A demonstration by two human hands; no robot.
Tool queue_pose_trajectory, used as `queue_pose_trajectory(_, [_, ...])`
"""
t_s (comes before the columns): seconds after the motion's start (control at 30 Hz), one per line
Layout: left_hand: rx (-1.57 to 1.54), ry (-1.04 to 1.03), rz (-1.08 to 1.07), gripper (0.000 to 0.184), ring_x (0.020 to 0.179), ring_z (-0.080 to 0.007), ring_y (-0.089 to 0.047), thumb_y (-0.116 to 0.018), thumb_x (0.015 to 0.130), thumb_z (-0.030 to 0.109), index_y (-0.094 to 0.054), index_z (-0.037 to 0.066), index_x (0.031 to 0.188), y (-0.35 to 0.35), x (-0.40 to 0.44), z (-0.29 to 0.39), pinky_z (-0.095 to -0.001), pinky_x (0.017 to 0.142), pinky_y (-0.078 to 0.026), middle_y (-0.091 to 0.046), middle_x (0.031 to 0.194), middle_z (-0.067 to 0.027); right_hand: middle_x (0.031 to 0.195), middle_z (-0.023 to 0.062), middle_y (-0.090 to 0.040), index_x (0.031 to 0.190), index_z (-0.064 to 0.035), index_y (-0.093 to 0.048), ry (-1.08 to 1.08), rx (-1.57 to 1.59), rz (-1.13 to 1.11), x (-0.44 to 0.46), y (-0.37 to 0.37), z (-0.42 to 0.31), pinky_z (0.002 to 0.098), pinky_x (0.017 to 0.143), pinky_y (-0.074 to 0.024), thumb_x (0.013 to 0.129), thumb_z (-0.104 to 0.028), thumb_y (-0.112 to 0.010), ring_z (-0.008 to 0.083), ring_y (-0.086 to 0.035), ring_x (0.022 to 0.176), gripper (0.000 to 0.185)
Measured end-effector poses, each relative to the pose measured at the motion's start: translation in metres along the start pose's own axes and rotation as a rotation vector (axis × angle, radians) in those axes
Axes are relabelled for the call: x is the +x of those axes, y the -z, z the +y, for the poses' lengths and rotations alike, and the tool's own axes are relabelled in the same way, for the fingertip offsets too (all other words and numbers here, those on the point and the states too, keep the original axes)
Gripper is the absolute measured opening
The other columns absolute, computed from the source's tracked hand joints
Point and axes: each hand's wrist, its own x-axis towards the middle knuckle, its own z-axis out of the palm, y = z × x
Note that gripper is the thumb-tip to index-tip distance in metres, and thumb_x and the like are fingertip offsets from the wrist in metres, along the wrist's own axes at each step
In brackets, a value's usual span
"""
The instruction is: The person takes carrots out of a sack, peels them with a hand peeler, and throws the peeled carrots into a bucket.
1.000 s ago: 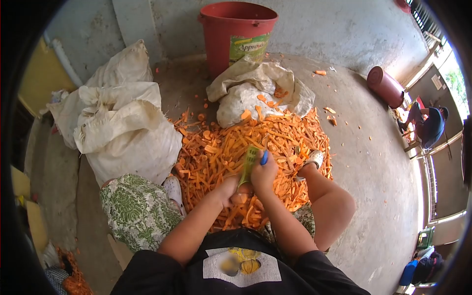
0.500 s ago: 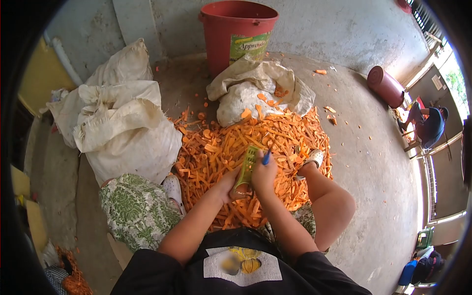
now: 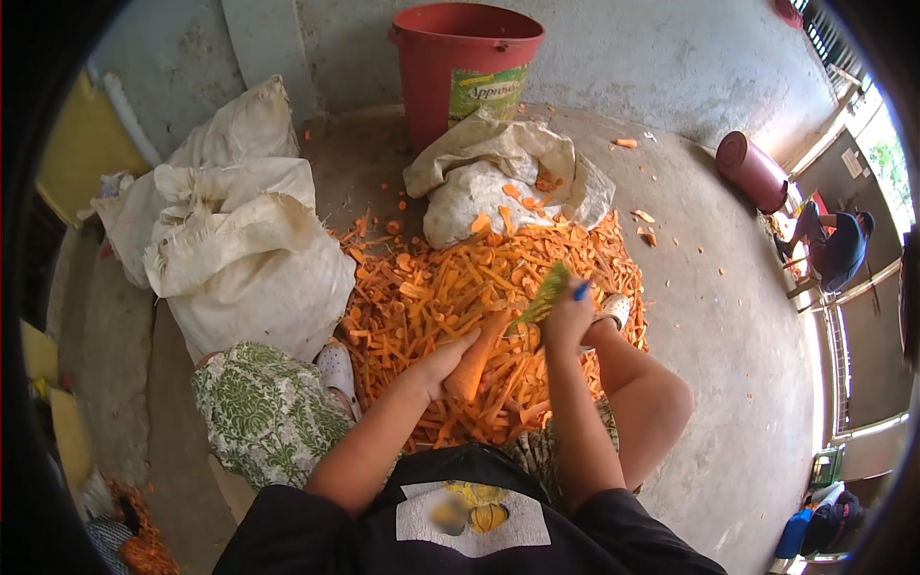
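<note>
Over a wide heap of orange peelings and cut pieces (image 3: 422, 287), my left hand (image 3: 448, 366) is closed round the lower end of a large carrot (image 3: 476, 361), which points up and to the right. My right hand (image 3: 567, 321) grips a yellow-green tool (image 3: 546, 294), blurred at its edges, and something blue (image 3: 581, 290) shows at the fingers. A gap separates the tool from the carrot. The heap lies between my legs.
White sacks (image 3: 249, 259) stand at the left and another sack (image 3: 479, 196) lies behind the heap. A red bucket (image 3: 431, 86) is by the wall. At the right are a fallen dark red container (image 3: 752, 171) and a seated person (image 3: 840, 249).
My right hand and the tool have moved right, away from my left hand. The carrot, mostly covered before, now shows along its length.
</note>
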Motion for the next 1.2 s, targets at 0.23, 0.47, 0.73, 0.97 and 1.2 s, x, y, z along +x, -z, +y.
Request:
queue_pose_trajectory(0.23, [-0.138, -0.096, -0.290, 0.032, 0.067, -0.0166, -0.060, -0.033, 0.091, 0.029, -0.049, 0.002, 0.097, 0.022, 0.010, -0.001, -0.0321, 0.053, -0.051, -0.058, 0.081, -0.0108, 0.060, 0.0142, -0.052, 0.074, -0.0012, -0.049, 0.046, -0.152, -0.321, -0.068, -0.030, 0.000, 0.0372, 0.049, -0.0387, 0.085, -0.022, -0.049, 0.0286, -0.050, 0.052, 0.023])
queue_pose_trajectory(0.47, [0.293, 0.089, 0.046, 0.042, 0.062, -0.0180, -0.059, -0.032, 0.091, 0.039, -0.048, 0.002, 0.102, -0.027, -0.017, -0.002, -0.0319, 0.054, -0.051, -0.057, 0.078, -0.0095, 0.065, 0.0137, -0.055, 0.081, -0.0018, -0.053, 0.130, -0.369, 0.351, 0.042, 0.011, 0.043, 0.0370, 0.052, -0.0390, 0.088, -0.024, -0.043, 0.0271, -0.052, 0.055, 0.026])
queue_pose_trajectory(0.73, [-0.201, -0.091, -0.320, 0.039, 0.060, -0.0163, -0.059, -0.035, 0.090, 0.039, -0.051, 0.004, 0.099, 0.008, 0.003, -0.003, -0.0263, 0.052, -0.051, -0.058, 0.074, -0.0065, 0.059, 0.0139, -0.052, 0.078, -0.0013, -0.052, 0.030, -0.095, -0.296, -0.071, -0.027, -0.005, 0.0370, 0.049, -0.0396, 0.085, -0.020, -0.048, 0.0264, -0.050, 0.051, 0.020])
queue_pose_trajectory(0.97, [0.186, 0.125, 0.034, 0.038, 0.076, -0.0165, -0.060, -0.037, 0.091, 0.035, -0.046, 0.003, 0.110, -0.020, -0.012, -0.006, -0.0311, 0.063, -0.052, -0.057, 0.089, -0.0102, 0.064, 0.0169, -0.054, 0.081, -0.0006, -0.052, 0.195, -0.326, 0.264, 0.020, -0.007, 0.036, 0.0405, 0.058, -0.0405, 0.087, -0.024, -0.045, 0.0361, -0.052, 0.060, 0.025])
queue_pose_trajectory(1.2, [-0.122, -0.019, -0.065, 0.038, 0.067, -0.0171, -0.060, -0.034, 0.091, 0.036, -0.051, 0.005, 0.103, -0.012, -0.007, 0.001, -0.0326, 0.058, -0.052, -0.060, 0.082, -0.0096, 0.059, 0.0082, -0.050, 0.077, -0.0013, -0.050, 0.045, -0.040, -0.098, -0.019, -0.009, 0.002, 0.0317, 0.048, -0.0360, 0.089, -0.024, -0.043, 0.0182, -0.046, 0.050, 0.027])
